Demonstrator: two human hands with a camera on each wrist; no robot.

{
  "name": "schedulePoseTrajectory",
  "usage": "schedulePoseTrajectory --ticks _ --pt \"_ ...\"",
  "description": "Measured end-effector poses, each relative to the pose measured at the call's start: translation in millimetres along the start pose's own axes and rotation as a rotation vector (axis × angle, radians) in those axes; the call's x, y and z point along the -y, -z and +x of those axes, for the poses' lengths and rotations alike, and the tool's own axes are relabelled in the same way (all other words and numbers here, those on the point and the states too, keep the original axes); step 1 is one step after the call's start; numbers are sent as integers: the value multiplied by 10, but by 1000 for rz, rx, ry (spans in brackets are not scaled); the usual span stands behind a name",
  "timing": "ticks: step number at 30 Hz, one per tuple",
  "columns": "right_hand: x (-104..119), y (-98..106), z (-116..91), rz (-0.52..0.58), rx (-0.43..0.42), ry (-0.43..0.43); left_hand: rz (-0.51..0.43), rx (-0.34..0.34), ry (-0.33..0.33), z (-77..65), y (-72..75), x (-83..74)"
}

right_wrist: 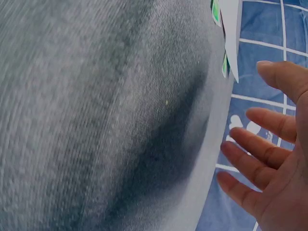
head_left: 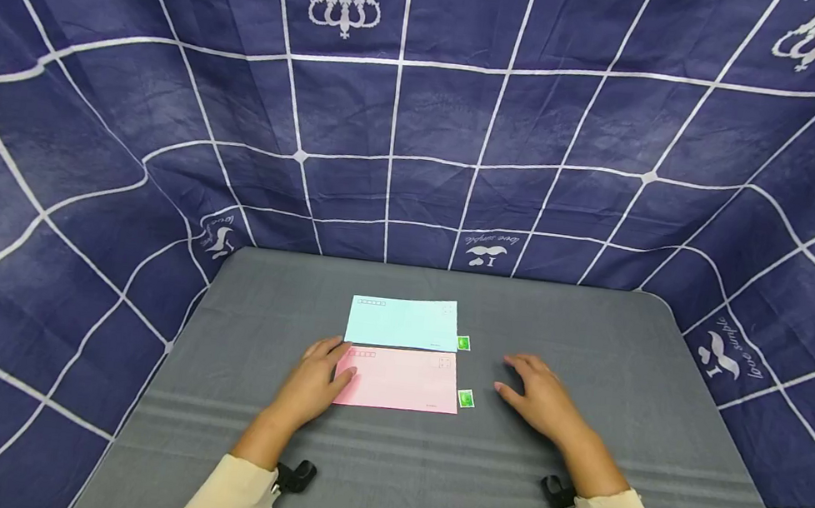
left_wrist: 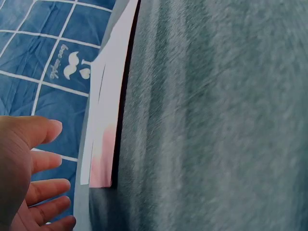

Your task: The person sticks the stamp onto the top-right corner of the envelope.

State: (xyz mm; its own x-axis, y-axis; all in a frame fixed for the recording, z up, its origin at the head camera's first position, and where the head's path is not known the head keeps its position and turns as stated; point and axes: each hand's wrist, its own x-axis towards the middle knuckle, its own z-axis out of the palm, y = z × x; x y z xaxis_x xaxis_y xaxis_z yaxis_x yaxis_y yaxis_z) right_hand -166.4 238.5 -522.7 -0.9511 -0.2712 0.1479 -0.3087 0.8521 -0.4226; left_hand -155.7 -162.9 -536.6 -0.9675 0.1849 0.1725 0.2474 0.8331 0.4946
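A pink envelope (head_left: 400,383) lies flat on the grey table, and a light blue envelope (head_left: 403,325) lies just beyond it. Two small green stamps sit by their right ends: one stamp (head_left: 463,343) beside the blue envelope, the other stamp (head_left: 465,399) beside the pink one. My left hand (head_left: 310,381) is over the left end of the pink envelope, fingers relaxed and gripping nothing; whether it touches the paper I cannot tell. To the right of the stamps is my right hand (head_left: 545,400), its fingers spread and loosely bent, holding nothing.
Grey cloth covers the table (head_left: 427,482). A blue curtain (head_left: 438,115) with white grid lines hangs behind the table and along both sides. Each wrist wears a black camera mount, the left mount (head_left: 296,476) and the right mount (head_left: 558,494).
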Motion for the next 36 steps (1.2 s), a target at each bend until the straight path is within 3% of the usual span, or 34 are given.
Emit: schedulePoseTrajectory --ticks 6,22,36 --pt "14 -47 34 31 1 35 -5 24 -9 -7 -61 -46" --pt "136 -129 61 107 114 70 2 36 -128 -32 -197 -87" --pt "220 -223 96 140 151 81 21 77 -108 -27 -263 -116"
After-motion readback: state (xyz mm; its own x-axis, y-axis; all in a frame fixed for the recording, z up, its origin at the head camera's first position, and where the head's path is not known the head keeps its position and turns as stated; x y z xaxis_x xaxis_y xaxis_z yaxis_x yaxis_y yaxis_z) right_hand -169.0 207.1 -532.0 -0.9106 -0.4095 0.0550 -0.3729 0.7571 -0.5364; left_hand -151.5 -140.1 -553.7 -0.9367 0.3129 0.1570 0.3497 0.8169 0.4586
